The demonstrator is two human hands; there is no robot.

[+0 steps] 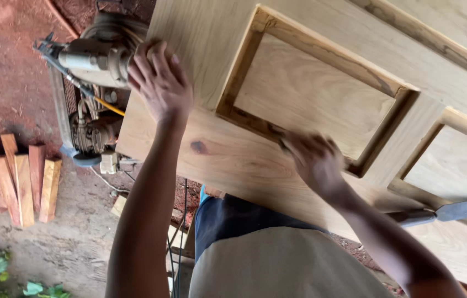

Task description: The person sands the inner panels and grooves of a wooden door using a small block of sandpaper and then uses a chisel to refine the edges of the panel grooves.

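- Red earth floor (7, 83) is showing at far left, with short wooden offcuts (12, 176) lying in a row.
- A grey motor machine (93, 60) is sitting beside the door's corner.
- The left hand (159, 80) is pressing flat, fingers spread, on the panelled wooden door (228, 160).
- The right hand (313, 160), blurred, is rubbing the panel's moulding; whether it is gripping anything I cannot tell.
- The door is looking heavy and stiff, best gripped along its edges.
- A chisel (440, 212) is resting at right.

The left hand (159, 83) sits at the upper left of the frame, fingers spread and pressed flat, its bare forearm running straight down to the bottom edge. The right hand (313, 160), motion-blurred at centre, is curled palm-down, its arm slanting off toward the lower right.
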